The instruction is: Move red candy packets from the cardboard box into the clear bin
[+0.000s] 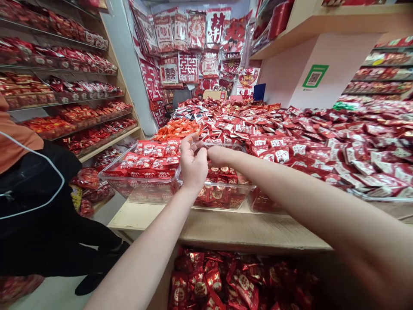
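My left hand (193, 165) and my right hand (219, 156) meet above a clear plastic bin (226, 186) of red packets with round gold prints. The left hand's fingers are bent and its thumb points toward the right hand. My right hand is closed, with its fingertips turned away from view. Whatever lies between the hands, if anything, is hidden. Just left stands another clear bin (138, 183) of red cartoon-printed packets (151, 163). Orange packets (177, 128) are heaped behind it.
Below the wooden counter edge (251, 230) sits an open box of red packets (213, 280). More red and white packets (322, 150) fill the right side. Shelves (64, 101) line the left, where a person in black trousers (41, 215) stands. A wooden shelf (309, 26) juts out at upper right.
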Demonstrator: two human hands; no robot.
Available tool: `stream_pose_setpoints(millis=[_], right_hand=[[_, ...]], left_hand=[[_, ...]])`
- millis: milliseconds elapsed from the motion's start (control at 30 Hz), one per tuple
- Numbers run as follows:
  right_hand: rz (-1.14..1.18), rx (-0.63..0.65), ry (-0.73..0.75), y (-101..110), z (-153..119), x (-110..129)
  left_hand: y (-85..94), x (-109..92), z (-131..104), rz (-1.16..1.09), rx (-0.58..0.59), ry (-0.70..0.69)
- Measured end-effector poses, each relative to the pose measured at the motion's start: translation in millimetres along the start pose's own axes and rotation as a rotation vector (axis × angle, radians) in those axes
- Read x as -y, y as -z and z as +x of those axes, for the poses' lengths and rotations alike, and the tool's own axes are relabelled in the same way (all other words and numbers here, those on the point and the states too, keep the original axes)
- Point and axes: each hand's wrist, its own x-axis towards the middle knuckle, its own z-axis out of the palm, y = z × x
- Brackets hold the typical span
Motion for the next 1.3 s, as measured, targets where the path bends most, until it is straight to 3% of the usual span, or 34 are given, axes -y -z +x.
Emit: stream_pose_setpoints(millis=[67,167,200,267,333,367,467,533,600,667,700,767,833,900,967,1100,1167,1300], right_hand=[[-0.032,-0.065,0.046,19.6,-27.5,9.7],[0.051,-0.128,0.092,41.2,-99.2,31.3],[0.133,-0.067,0.114,42.0,-127.5,38.4],[0.297,0.245,0.174,29.5,-181.3,48.3],[0.303,0.569,0.118,-1.4,-221.7,49.2],[0.209,0.589,0.052,-21.6,-234.8,46.1],[0.067,0.495,-0.124,-83.5,-248.3,27.9],[0.154,0.571,-0.221,-114.5,-245.7,15.1],[0.212,0.601,-0.270,-134.1,-242.8,7.1],[0.195,0.543,-0.212,-144.3,-242.1,4.4],[0.169,0.496,-0.162,-146.6,-242.3,4.4],[0.112,0.415,-0.056,-146.1,-241.8,5.9],[0.095,0.350,0.010,-138.6,-239.4,8.2],[0.132,0.309,0.053,-123.3,-236.1,11.8],[0.204,0.294,0.076,-100.2,-234.6,17.6],[0.441,0.235,0.081,-45.3,-239.8,30.8],[0.581,0.122,0.058,-25.2,-243.2,33.8],[0.779,-0.082,0.015,-13.0,-244.0,28.7]], left_hand=[[0.6,0.2,-0.9,0.005,0.021,-0.002],[0.5,-0.9,-2.5,0.000,0.056,-0.010],[0.0,-1.7,-2.9,-0.010,0.069,-0.011],[-1.6,-3.9,-3.6,-0.038,0.101,-0.002],[-3.9,-7.3,-4.5,-0.046,0.147,0.008],[-5.2,-9.5,-5.5,-0.032,0.178,0.000],[-8.1,-19.2,-16.0,0.071,0.288,-0.127],[-7.8,-27.5,-33.6,0.159,0.434,-0.284],[-4.9,-35.5,-60.4,0.240,0.706,-0.446],[-0.1,-41.5,-90.7,0.312,1.091,-0.580],[2.6,-43.6,-104.5,0.358,1.215,-0.648],[8.1,-46.3,-124.0,0.393,1.274,-0.747],[13.1,-48.5,-130.4,0.362,1.189,-0.724],[17.2,-51.5,-126.2,0.283,1.093,-0.611],[20.3,-55.3,-117.2,0.203,1.006,-0.392],[23.3,-64.6,-103.1,-0.075,0.898,0.344],[23.2,-69.9,-101.8,-0.289,0.950,0.617],[21.1,-79.1,-108.7,-0.460,1.200,0.923]])
